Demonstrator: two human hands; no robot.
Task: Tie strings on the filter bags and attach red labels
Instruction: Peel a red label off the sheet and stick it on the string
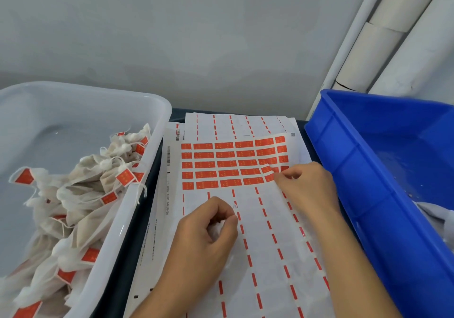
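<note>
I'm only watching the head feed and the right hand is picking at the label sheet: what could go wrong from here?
1. The right hand is lifting the label sheet at its edge, where it already wrinkles; a red label could tear or crease.
2. The left hand bunches a filter bag with its string barely sticking out; the string might slip back before a label lands.
</note>
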